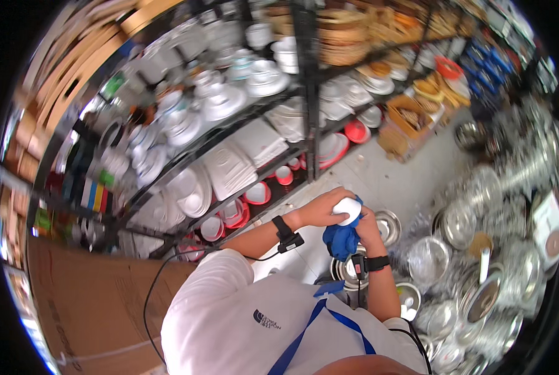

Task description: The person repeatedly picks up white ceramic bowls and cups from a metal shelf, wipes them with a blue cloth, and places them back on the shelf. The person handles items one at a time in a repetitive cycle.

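My left hand (324, 206) grips a small white bowl or cup (347, 211), its smooth round side turned up toward me. Close against it, my right hand (369, 228) clutches a bunched blue cloth (341, 241). The cloth hangs below the white piece and also shows at its far edge; how far it reaches inside is hidden. Both hands are in front of my chest, above the floor. Beneath and beside them lie round steel dishes, one stack (340, 272) partly covered by the cloth and another dish (388, 227) just past my right hand.
A black metal rack (311, 103) holds white crockery, with white trays (230, 171) and red-and-white bowls (257, 193) lower down. Plastic-wrapped steel dishes (467, 225) crowd the right side. A large cardboard box (101, 300) stands at left. A basket box (410, 117) sits beyond the floor (378, 176).
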